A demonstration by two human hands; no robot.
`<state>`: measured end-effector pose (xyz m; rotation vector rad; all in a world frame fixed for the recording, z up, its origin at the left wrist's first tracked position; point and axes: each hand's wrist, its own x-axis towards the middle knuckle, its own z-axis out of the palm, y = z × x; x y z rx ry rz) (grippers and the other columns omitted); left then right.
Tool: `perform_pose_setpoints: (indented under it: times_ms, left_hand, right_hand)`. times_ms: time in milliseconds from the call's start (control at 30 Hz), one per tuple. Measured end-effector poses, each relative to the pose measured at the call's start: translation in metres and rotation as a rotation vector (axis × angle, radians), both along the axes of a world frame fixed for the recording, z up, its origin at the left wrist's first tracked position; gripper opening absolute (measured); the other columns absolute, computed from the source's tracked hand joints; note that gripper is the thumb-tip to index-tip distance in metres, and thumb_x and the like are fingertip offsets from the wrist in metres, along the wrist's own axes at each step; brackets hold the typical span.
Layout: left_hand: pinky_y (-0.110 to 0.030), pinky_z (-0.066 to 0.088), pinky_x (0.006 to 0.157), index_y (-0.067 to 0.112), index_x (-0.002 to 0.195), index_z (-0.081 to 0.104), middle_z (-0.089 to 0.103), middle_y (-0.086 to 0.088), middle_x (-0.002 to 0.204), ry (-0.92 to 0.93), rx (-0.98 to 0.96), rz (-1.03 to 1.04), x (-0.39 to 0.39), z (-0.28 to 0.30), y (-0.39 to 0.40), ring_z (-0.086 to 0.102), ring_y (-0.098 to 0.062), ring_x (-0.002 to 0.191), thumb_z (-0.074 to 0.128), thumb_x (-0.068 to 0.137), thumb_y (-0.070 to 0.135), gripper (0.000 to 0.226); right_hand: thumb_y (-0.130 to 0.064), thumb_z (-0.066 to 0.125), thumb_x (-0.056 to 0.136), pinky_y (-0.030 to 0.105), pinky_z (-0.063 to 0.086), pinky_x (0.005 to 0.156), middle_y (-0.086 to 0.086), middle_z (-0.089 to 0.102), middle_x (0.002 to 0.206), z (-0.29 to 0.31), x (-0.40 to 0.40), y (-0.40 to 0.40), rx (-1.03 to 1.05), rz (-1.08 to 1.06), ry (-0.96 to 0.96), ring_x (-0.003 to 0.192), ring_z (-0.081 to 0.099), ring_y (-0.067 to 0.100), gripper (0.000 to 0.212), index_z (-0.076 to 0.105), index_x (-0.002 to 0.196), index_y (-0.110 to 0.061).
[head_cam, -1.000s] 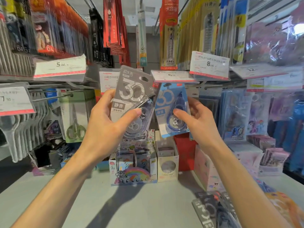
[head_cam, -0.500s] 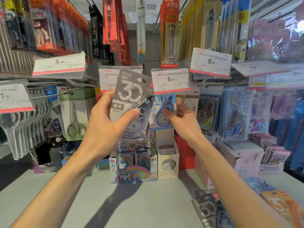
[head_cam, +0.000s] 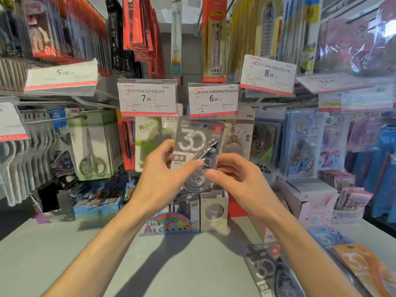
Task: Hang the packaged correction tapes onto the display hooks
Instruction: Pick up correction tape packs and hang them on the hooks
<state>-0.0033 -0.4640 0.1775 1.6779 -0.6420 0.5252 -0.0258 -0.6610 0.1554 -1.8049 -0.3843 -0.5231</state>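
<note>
While both hands meet on it, the grey correction tape pack [head_cam: 196,155] is held upright just below the 6.00 price tag [head_cam: 213,100], in front of the goods hanging there. The left hand [head_cam: 165,179] grips its left edge, thumb curled across the blister front; the right hand [head_cam: 237,179] has its thumb on the blister's lower right, its other fingers hidden behind the card. This looks like the lining-up step for one pack. Next, the card's top hole has to be brought to the hook under that tag, whose tip is hidden, and slid on. More packs [head_cam: 270,273] lie on the shelf [head_cam: 85,264], well below and right of the tag.
</note>
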Motion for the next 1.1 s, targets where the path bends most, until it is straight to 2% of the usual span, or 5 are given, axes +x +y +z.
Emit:
perform_pose_setpoints:
  times_ms: [200, 267, 433, 667, 1100]
  left_hand:
    - [-0.003, 0.047, 0.079, 0.039, 0.124, 0.060, 0.071, 0.022, 0.111, -0.006, 0.037, 0.020, 0.004, 0.009, -0.006, 0.065, 0.012, 0.100, 0.079, 0.088, 0.033, 0.040]
    - [-0.004, 0.048, 0.082, 0.038, 0.131, 0.057, 0.070, 0.020, 0.114, -0.007, 0.040, 0.014, 0.004, 0.016, -0.006, 0.066, 0.008, 0.103, 0.075, 0.092, 0.033, 0.043]
    - [-0.023, 0.053, 0.094, 0.027, 0.140, 0.053, 0.074, 0.016, 0.112, -0.029, 0.012, -0.050, -0.001, 0.027, -0.012, 0.068, 0.000, 0.107, 0.071, 0.096, 0.025, 0.047]
    - [-0.027, 0.058, 0.071, 0.023, 0.119, 0.060, 0.080, 0.000, 0.095, -0.145, -0.102, -0.172, -0.023, 0.043, -0.008, 0.076, -0.019, 0.078, 0.067, 0.092, 0.021, 0.028]
    - [-0.028, 0.056, 0.064, 0.017, 0.111, 0.065, 0.078, -0.002, 0.083, -0.206, -0.118, -0.163, -0.029, 0.066, 0.000, 0.072, -0.018, 0.067, 0.064, 0.093, 0.014, 0.019]
  right_hand:
    - [-0.007, 0.075, 0.091, 0.019, 0.056, 0.073, 0.009, 0.080, 0.097, -0.007, 0.005, -0.019, 0.250, 0.056, 0.065, 0.085, 0.075, 0.013, 0.021, 0.063, 0.106, -0.012]
    - [-0.006, 0.073, 0.093, 0.018, 0.056, 0.071, 0.002, 0.081, 0.092, -0.010, 0.005, -0.028, 0.283, 0.037, 0.064, 0.082, 0.075, 0.010, 0.019, 0.063, 0.107, -0.014]
    - [-0.011, 0.070, 0.095, 0.048, 0.054, 0.103, 0.006, 0.080, 0.109, -0.014, 0.009, -0.040, 0.373, -0.025, 0.046, 0.108, 0.074, 0.029, 0.025, 0.060, 0.119, -0.011]
    - [-0.010, 0.068, 0.098, 0.018, 0.056, 0.080, -0.004, 0.080, 0.101, -0.009, 0.015, -0.039, 0.332, -0.030, -0.044, 0.095, 0.075, 0.009, 0.021, 0.059, 0.115, -0.017]
    - [-0.024, 0.070, 0.098, 0.017, 0.054, 0.082, -0.005, 0.079, 0.108, 0.029, 0.034, -0.011, 0.249, -0.037, -0.166, 0.102, 0.074, 0.007, 0.030, 0.058, 0.126, -0.023]
